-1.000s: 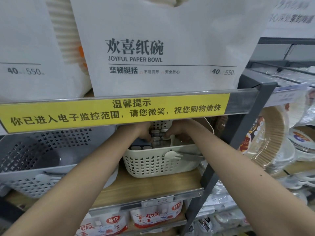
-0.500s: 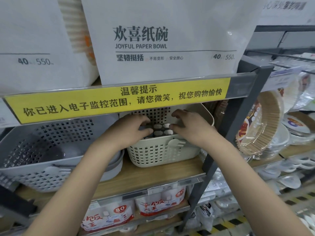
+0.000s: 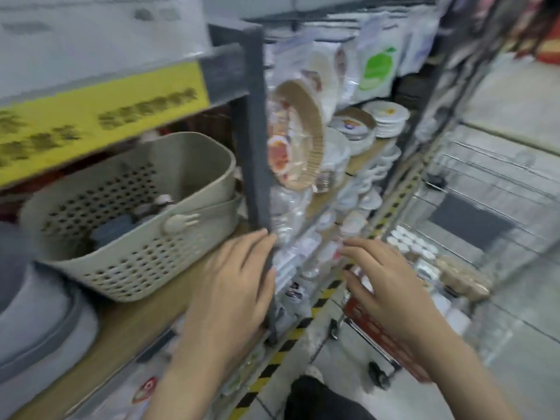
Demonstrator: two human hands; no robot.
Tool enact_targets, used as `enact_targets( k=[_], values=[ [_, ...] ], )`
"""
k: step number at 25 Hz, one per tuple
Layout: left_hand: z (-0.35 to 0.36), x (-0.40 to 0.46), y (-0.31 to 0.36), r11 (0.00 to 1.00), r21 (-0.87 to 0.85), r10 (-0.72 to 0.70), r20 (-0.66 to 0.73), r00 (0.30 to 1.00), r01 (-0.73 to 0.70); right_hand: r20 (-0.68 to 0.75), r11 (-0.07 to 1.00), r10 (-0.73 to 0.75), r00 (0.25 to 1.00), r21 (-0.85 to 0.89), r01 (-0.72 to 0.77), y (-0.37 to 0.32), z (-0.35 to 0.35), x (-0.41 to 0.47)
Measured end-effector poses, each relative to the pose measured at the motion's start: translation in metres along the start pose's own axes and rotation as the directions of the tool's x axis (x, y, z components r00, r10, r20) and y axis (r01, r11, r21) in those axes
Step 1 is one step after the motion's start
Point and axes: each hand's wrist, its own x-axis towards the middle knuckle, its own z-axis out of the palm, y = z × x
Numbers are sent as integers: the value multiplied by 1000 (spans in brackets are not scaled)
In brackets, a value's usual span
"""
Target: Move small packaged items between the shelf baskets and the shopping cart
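Observation:
A beige perforated basket [image 3: 145,265] sits on the wooden shelf [image 3: 127,325] and holds several small dark jars and a blue pack [image 3: 113,230]. My left hand [image 3: 233,289] hovers in front of the grey shelf post [image 3: 257,153], fingers spread and holding nothing. My right hand [image 3: 385,286] is out over the aisle, fingers straight, also holding nothing. Behind it stands the wire shopping cart [image 3: 485,213] with a red front edge [image 3: 381,334]. Inside the cart lie packs of small white-lidded jars [image 3: 412,242] and a brown pack [image 3: 463,275]. The whole frame is motion-blurred.
A grey basket [image 3: 33,313] sits at the far left of the shelf. A yellow notice strip [image 3: 100,116] runs along the shelf above. Paper plates and bowls [image 3: 303,147] fill the neighbouring rack. Yellow-black hazard tape [image 3: 285,344] lines the floor. My dark trouser leg [image 3: 315,398] shows below.
Both hands have come out of the beige basket and swung right toward the cart. The view has turned right, bringing the cart and aisle into sight.

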Motion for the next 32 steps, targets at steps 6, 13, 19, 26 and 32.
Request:
enact_targets(
  k=[6, 13, 19, 26, 32],
  values=[
    [101, 13, 52, 960, -267, 49, 461, 886, 86, 111, 800, 595, 796, 10, -600, 69, 5, -111],
    [198, 49, 72, 954, -183, -34, 722, 691, 238, 340, 533, 798, 497, -16, -846, 165, 13, -171],
    [277, 94, 106, 951, -134, -65, 796, 601, 280, 464, 420, 803, 374, 6, -908, 251, 21, -196],
    [351, 131, 125, 959, -102, -48, 860, 508, 264, 568, 329, 776, 275, 9, -944, 309, 49, -189],
    [427, 169, 127, 974, -78, -13, 916, 401, 211, 630, 223, 752, 193, 33, -974, 352, 85, -170]
  ],
)
